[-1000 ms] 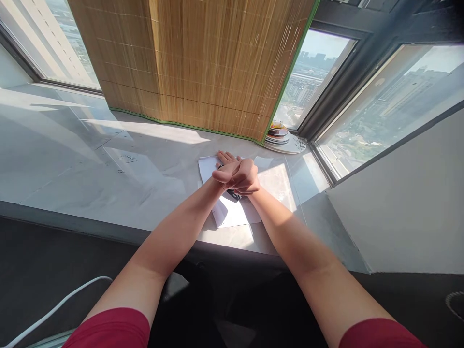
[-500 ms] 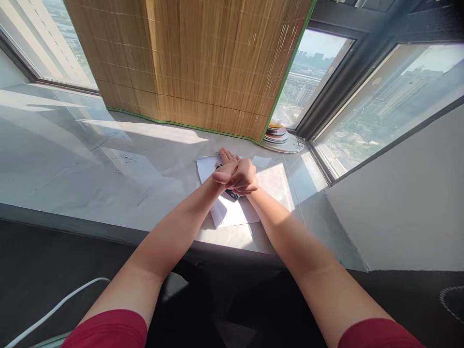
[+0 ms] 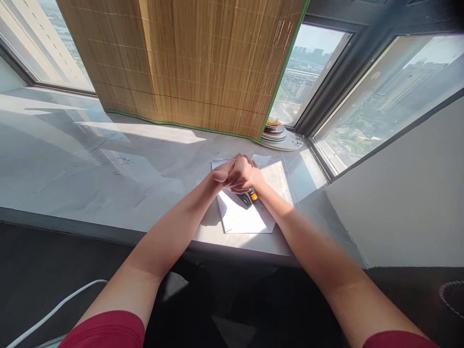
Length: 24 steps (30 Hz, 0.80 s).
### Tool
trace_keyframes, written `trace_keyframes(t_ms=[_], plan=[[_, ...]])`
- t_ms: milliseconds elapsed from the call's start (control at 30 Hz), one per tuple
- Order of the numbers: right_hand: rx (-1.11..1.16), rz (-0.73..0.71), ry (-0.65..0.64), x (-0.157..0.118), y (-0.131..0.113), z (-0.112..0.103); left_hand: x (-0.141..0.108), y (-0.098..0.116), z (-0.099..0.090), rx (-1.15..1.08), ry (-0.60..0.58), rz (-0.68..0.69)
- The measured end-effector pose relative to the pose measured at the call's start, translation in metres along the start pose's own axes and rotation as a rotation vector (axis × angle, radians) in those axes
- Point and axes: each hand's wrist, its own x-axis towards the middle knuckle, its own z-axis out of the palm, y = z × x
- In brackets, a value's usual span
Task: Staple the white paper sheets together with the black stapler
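My left hand (image 3: 244, 158) is partly covered. Its spread fingers show beyond my right hand (image 3: 239, 175), which is curled into a fist over the left hand and wrist with its thumb pointing left. Beneath both hands lies a black tool with an orange part (image 3: 248, 198), its far end hidden. It rests on a stack of white paper (image 3: 241, 222). How the left palm meets the tool is hidden.
The hands are over a grey marble-like sill (image 3: 152, 193). Dark bits (image 3: 123, 160) lie on it to the left. Stacked plates (image 3: 277, 137) stand at the back right, beside a hanging bamboo blind (image 3: 181, 63). Windows (image 3: 391, 101) and a white wall (image 3: 406, 203) flank the sill.
The paper and tool have shifted right and slightly nearer. The spread fingers now appear farther right, and more of the tool, including its orange part, is uncovered.
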Motion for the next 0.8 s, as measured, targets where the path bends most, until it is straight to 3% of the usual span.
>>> trace_keyframes(t_ms=[100, 200, 333, 433, 533, 633, 800], plan=[[0.014, 0.06, 0.023, -0.014, 0.025, 0.003, -0.005, 0.007, 0.005, -0.013, -0.009, -0.032], [-0.04, 0.103, 0.001, -0.022, 0.047, 0.004, -0.009, 0.01, 0.008, -0.004, -0.091, -0.109], [-0.071, 0.143, -0.002, -0.026, 0.059, 0.004, -0.012, 0.013, 0.007, 0.017, -0.124, -0.171], [-0.047, 0.179, 0.02, -0.024, 0.06, 0.006, -0.008, 0.018, 0.005, 0.06, 0.031, -0.096], [-0.016, 0.213, 0.047, -0.021, 0.059, 0.009, 0.001, 0.02, 0.002, 0.152, 0.321, 0.005], [0.021, 0.249, 0.084, -0.017, 0.061, 0.011, 0.009, 0.013, -0.002, 0.462, 0.506, 0.015], [0.176, 0.269, 0.245, -0.013, 0.071, -0.006, 0.008, 0.0, -0.006, 1.235, 0.356, -0.135]])
